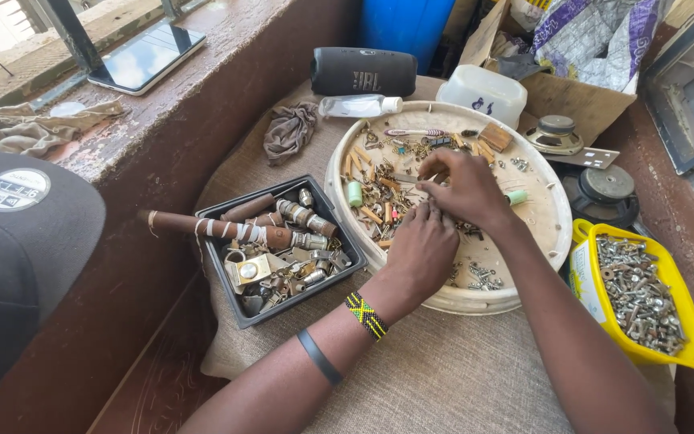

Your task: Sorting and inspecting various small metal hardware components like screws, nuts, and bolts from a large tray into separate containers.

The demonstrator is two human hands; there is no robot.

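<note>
Burlap-covered bench (443, 370) beside a worn ledge. Both hands work inside a round white tray (552, 221) of small metal parts (383, 189). Left hand (423, 249) lies knuckles-up, fingers curled onto the parts. Right hand (463, 186) arches above it, fingertips pinching a small piece. Forearms converge from below.

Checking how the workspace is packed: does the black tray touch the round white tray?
Touching. The head view shows the black tray's right corner pressed against the white tray's rim, no gap.
</note>
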